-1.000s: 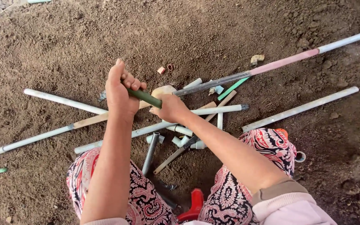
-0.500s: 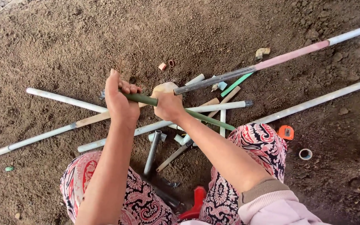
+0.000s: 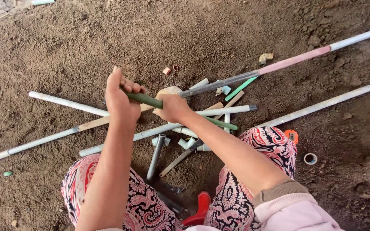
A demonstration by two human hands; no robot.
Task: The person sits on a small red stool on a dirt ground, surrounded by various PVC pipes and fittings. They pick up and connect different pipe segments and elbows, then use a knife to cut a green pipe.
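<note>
Nearest, between our knees, lies a red tool [image 3: 198,210]. Above it, our left hand [image 3: 123,100] and right hand [image 3: 173,108] both close tightly around a green pipe [image 3: 148,100], held level, seemingly for steadiness, over scattered white pipes [image 3: 230,110] on bare soil [image 3: 86,38].

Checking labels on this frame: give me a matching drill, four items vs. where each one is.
Column one:
1. green pipe
2. tape ring
3. red tool
4. long pink-and-white pipe

Column two:
A. alone on the soil at the right, beyond the knee
B. low in the picture, between the patterned legs
C. held in the left hand and the right hand
D. running to the upper right edge of the picture

Pairs: 1-C, 2-A, 3-B, 4-D
</note>
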